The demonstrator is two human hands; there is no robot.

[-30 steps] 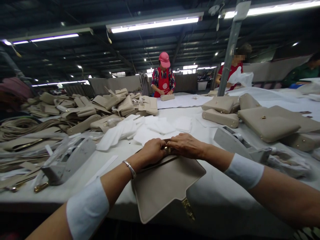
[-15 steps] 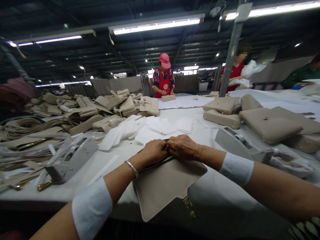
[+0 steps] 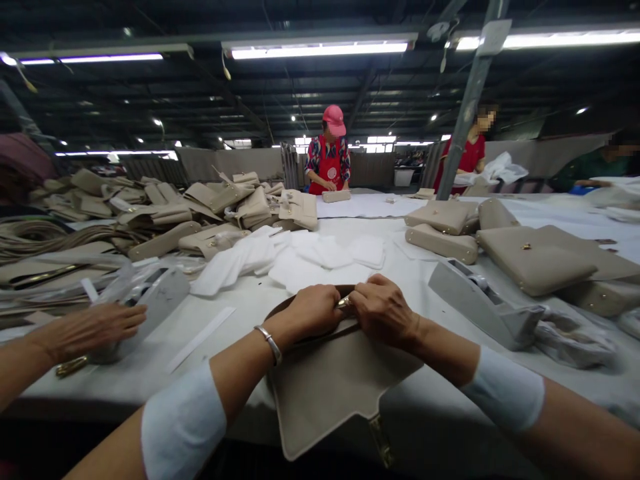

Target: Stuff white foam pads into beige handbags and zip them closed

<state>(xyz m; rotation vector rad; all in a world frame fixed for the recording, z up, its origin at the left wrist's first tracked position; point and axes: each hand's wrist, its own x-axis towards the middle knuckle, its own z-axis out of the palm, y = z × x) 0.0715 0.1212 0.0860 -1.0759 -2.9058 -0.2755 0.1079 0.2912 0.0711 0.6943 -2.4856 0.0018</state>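
A beige handbag (image 3: 340, 393) lies at the table's front edge, its flap hanging toward me with a gold clasp (image 3: 381, 440) at its lower end. At the bag's opening, my left hand (image 3: 315, 310) is closed on the upper edge, with a silver bangle on that wrist. Close beside it, my right hand (image 3: 384, 310) has its fingers pinched together at the same opening. Between the two hands shows a small shiny gold metal part (image 3: 344, 303), perhaps a zip; its full shape is hidden by my fingers.
A co-worker's hand (image 3: 97, 330) reaches in from the left by a grey tape dispenser (image 3: 167, 300). Another dispenser (image 3: 475, 300) stands at right. White foam sheets (image 3: 320, 253) lie ahead. Beige bags are heaped left (image 3: 250, 207) and right (image 3: 540, 257). A person in a red apron (image 3: 330, 160) works opposite.
My right hand has shifted right, away from my left hand, and the gold part between them now shows. The co-worker's hand has come in at the left.
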